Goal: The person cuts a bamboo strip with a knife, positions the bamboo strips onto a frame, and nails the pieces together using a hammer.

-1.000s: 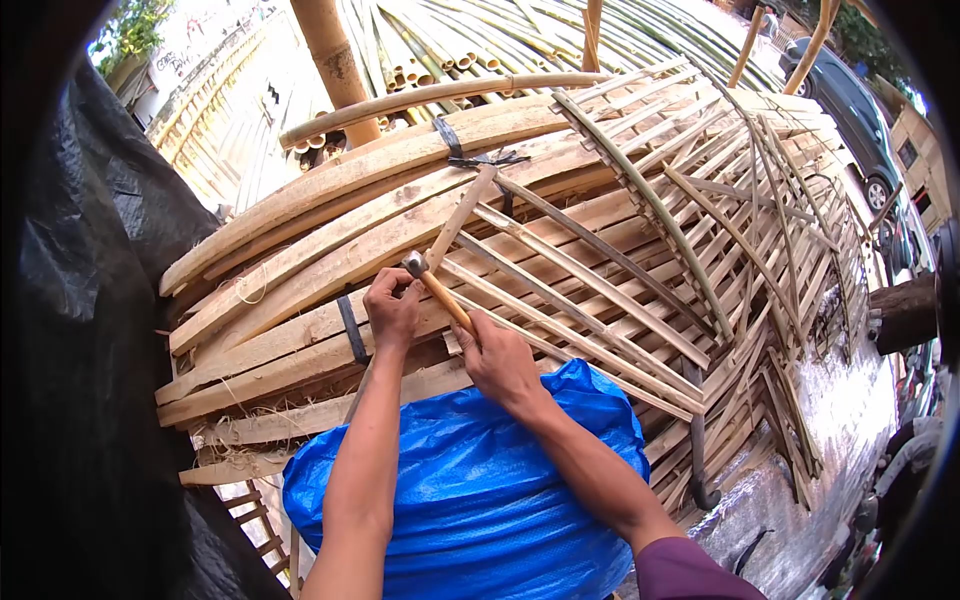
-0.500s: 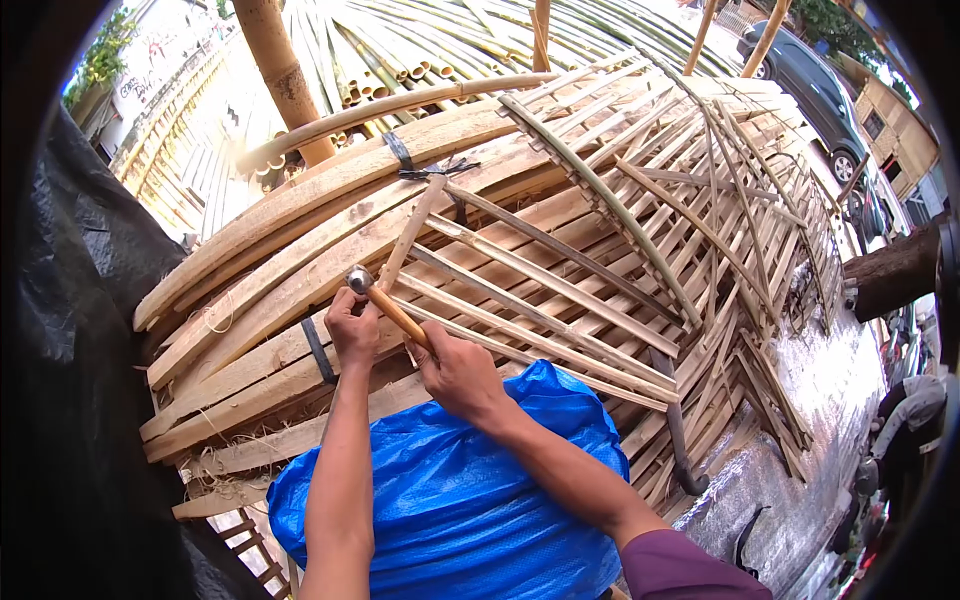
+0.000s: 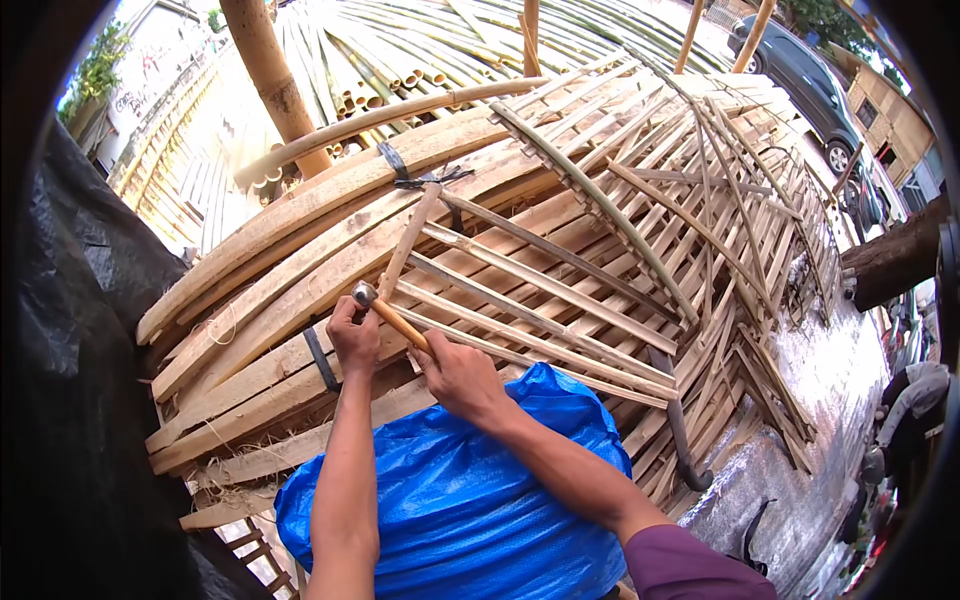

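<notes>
My right hand (image 3: 462,378) is wrapped around the wooden handle of a hammer (image 3: 398,319). The hammer's metal head lies right at the fingertips of my left hand (image 3: 354,338). Those left fingers are pinched together near the lower end of a short crosspiece on a slatted wooden frame (image 3: 545,278); what they grip is hidden. Long thin slats of this frame run right and downward from the crosspiece. Beneath it are stacked rough wooden planks (image 3: 290,345), bound with black straps (image 3: 320,358).
A blue tarp (image 3: 450,490) covers something in front of me. A curved metal bar (image 3: 682,450) hangs by the frame's right end. More slatted panels (image 3: 740,190) pile up to the right. Bamboo poles (image 3: 410,40) lie behind, and an upright post (image 3: 275,80) rises at the back left.
The whole view has shifted slightly. My hands and the hammer keep nearly the same place at the frame's corner, with the hammer head still beside my left fingers.
</notes>
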### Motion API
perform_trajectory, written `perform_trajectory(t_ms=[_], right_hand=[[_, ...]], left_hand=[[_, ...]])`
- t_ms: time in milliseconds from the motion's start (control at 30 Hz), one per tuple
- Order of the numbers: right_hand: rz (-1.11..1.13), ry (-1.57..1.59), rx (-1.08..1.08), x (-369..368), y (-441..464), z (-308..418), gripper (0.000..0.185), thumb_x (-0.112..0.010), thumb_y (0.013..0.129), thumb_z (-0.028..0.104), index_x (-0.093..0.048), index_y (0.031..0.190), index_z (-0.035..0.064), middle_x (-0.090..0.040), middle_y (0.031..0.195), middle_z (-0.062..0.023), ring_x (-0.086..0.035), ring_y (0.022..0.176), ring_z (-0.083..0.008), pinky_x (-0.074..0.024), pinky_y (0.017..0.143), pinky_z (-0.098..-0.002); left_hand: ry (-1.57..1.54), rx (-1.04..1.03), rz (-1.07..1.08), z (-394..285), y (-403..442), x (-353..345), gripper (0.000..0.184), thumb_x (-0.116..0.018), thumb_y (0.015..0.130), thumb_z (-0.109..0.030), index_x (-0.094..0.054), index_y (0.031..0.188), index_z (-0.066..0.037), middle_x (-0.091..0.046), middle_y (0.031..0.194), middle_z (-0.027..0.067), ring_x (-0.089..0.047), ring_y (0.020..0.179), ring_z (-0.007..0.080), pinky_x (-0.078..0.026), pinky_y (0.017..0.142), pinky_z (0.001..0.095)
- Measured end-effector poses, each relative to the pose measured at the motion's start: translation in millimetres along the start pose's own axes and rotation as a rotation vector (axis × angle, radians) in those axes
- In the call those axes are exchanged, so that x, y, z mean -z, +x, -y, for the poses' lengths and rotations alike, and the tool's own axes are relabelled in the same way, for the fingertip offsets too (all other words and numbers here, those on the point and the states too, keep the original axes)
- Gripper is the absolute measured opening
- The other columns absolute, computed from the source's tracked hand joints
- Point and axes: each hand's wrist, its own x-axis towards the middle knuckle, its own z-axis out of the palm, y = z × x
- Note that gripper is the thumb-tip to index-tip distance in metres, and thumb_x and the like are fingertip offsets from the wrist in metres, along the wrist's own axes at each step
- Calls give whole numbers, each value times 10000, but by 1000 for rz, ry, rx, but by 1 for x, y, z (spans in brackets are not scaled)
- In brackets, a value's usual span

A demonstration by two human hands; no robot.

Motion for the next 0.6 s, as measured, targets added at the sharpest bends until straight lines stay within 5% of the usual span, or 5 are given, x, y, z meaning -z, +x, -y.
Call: perform_trajectory(t_ms=[600], right_hand=[[-56, 70, 89, 5, -3, 5, 254, -534, 983, 312, -506, 1029, 63, -636, 692, -222, -635, 664, -444, -472, 565, -554]], left_hand=[[6, -54, -51, -5, -2, -1, 194, -780, 794, -60, -607, 732, 1, -518, 691, 26, -468, 601, 115, -374, 550, 286]])
